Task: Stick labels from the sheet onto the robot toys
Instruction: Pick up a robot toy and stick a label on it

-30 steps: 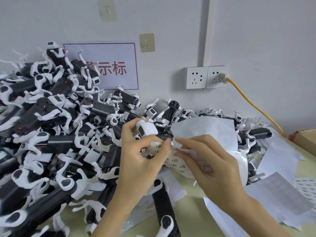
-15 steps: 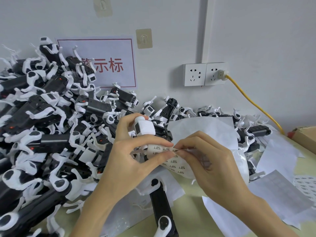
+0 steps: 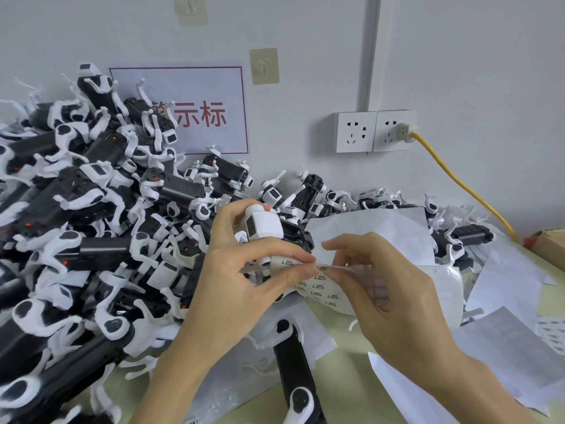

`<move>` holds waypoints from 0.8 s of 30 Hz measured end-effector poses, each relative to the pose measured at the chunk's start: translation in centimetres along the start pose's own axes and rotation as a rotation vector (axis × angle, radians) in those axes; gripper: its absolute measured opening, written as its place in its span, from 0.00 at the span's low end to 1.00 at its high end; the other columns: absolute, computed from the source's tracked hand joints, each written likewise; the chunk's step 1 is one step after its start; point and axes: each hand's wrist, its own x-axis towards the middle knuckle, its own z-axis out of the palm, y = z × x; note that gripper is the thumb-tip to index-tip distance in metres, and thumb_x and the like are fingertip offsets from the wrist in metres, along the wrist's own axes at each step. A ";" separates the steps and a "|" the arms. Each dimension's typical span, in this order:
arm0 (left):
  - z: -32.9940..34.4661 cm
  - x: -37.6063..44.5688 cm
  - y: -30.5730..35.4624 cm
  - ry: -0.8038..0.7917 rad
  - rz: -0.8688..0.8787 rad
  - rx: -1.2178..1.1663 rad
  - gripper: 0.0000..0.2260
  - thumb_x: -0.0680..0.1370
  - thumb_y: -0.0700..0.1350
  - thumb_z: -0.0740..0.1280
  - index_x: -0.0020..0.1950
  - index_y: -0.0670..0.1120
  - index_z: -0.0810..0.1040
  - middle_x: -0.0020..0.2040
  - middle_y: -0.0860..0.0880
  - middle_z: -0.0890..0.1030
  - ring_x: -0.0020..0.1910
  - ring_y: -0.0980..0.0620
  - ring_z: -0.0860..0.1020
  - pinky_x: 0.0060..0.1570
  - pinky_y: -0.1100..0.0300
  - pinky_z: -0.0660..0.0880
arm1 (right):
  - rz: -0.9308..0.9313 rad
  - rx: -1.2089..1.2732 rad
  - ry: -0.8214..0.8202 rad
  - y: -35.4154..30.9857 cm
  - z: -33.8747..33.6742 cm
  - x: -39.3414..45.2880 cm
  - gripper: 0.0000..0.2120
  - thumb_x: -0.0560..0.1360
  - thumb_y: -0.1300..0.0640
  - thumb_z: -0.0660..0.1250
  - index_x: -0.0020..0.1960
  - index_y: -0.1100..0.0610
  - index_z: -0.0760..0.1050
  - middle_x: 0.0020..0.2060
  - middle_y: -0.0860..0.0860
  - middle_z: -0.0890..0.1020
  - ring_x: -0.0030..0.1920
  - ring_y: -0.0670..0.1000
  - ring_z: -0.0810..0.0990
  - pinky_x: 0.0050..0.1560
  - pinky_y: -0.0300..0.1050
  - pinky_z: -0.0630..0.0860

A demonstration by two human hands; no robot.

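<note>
Head view: left hand (image 3: 241, 289) clamped on black-and-white robot toy (image 3: 269, 229) plus label sheet (image 3: 318, 286), mid-desk. Right hand (image 3: 388, 295) pinching a label (image 3: 321, 267) at sheet's top edge. Toy pile (image 3: 79, 228) at desk's left edge; loose sheets (image 3: 504, 347) right.

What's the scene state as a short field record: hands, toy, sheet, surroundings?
left hand: grips robot toy, fingertips pinch label sheet
right hand: pinches a label at the sheet's edge
toy pile: black-and-white, heaped left against wall
loose paper sheets: on table, right
wall socket: yellow cable plugged in
</note>
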 end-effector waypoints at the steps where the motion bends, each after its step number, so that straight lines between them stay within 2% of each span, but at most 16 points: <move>1: 0.0 0.0 0.0 0.005 0.002 0.003 0.08 0.70 0.55 0.77 0.45 0.54 0.89 0.64 0.46 0.72 0.70 0.63 0.70 0.60 0.76 0.70 | -0.017 -0.018 0.001 -0.1 -0.1 0.1 0.11 0.82 0.60 0.67 0.62 0.50 0.81 0.49 0.47 0.79 0.47 0.46 0.86 0.39 0.34 0.80; 4: 0.0 0.1 0.0 0.009 -0.005 0.004 0.08 0.70 0.56 0.76 0.45 0.56 0.89 0.64 0.46 0.72 0.69 0.60 0.72 0.61 0.75 0.70 | -0.088 -0.094 0.008 0.0 -0.2 0.2 0.08 0.82 0.60 0.67 0.58 0.53 0.83 0.49 0.48 0.80 0.44 0.50 0.85 0.35 0.43 0.80; 6: 0.1 0.1 0.1 0.005 -0.013 0.008 0.08 0.70 0.56 0.77 0.45 0.55 0.89 0.64 0.46 0.72 0.68 0.57 0.73 0.61 0.75 0.70 | -0.103 -0.108 0.009 0.1 -0.2 0.2 0.07 0.83 0.60 0.66 0.56 0.52 0.82 0.49 0.48 0.80 0.43 0.50 0.83 0.36 0.46 0.80; 8: 0.1 0.2 0.1 0.007 -0.012 0.015 0.08 0.70 0.56 0.77 0.44 0.55 0.89 0.64 0.47 0.72 0.68 0.55 0.73 0.62 0.74 0.69 | -0.122 -0.120 0.003 0.0 -0.3 0.2 0.08 0.85 0.60 0.65 0.56 0.49 0.81 0.49 0.47 0.79 0.43 0.49 0.82 0.38 0.46 0.79; 11: 0.1 0.2 0.1 0.020 0.007 0.026 0.07 0.70 0.55 0.77 0.46 0.56 0.89 0.64 0.46 0.72 0.68 0.50 0.74 0.62 0.72 0.70 | -0.132 -0.130 0.040 0.0 -0.3 0.3 0.08 0.82 0.61 0.68 0.58 0.53 0.83 0.49 0.49 0.80 0.44 0.47 0.83 0.39 0.43 0.80; 16: 0.3 0.2 0.1 0.055 0.050 0.077 0.09 0.72 0.54 0.77 0.49 0.53 0.89 0.63 0.44 0.72 0.67 0.50 0.73 0.62 0.71 0.70 | -0.140 -0.171 0.076 0.0 -0.4 0.3 0.08 0.79 0.63 0.71 0.56 0.56 0.86 0.47 0.49 0.82 0.44 0.46 0.81 0.40 0.42 0.79; 19: 0.2 0.2 0.3 0.053 0.001 0.056 0.08 0.76 0.55 0.75 0.45 0.53 0.89 0.63 0.44 0.73 0.69 0.50 0.72 0.60 0.74 0.69 | -0.176 -0.204 0.077 0.0 -0.5 0.3 0.10 0.78 0.66 0.71 0.55 0.56 0.87 0.46 0.50 0.82 0.45 0.48 0.82 0.40 0.42 0.78; 21: 0.2 0.0 0.4 0.046 -0.038 0.037 0.09 0.75 0.56 0.73 0.42 0.53 0.88 0.63 0.45 0.73 0.72 0.51 0.71 0.58 0.76 0.69 | -0.212 -0.236 0.083 0.2 -0.4 0.2 0.11 0.78 0.67 0.70 0.54 0.56 0.87 0.46 0.50 0.82 0.44 0.49 0.82 0.39 0.42 0.76; 24: 0.5 -0.1 0.8 0.016 -0.136 -0.003 0.10 0.77 0.56 0.77 0.39 0.53 0.87 0.66 0.50 0.71 0.74 0.56 0.68 0.60 0.78 0.66 | -0.266 -0.264 0.079 0.4 -0.3 0.1 0.11 0.78 0.68 0.70 0.54 0.57 0.88 0.46 0.51 0.83 0.44 0.53 0.81 0.41 0.41 0.75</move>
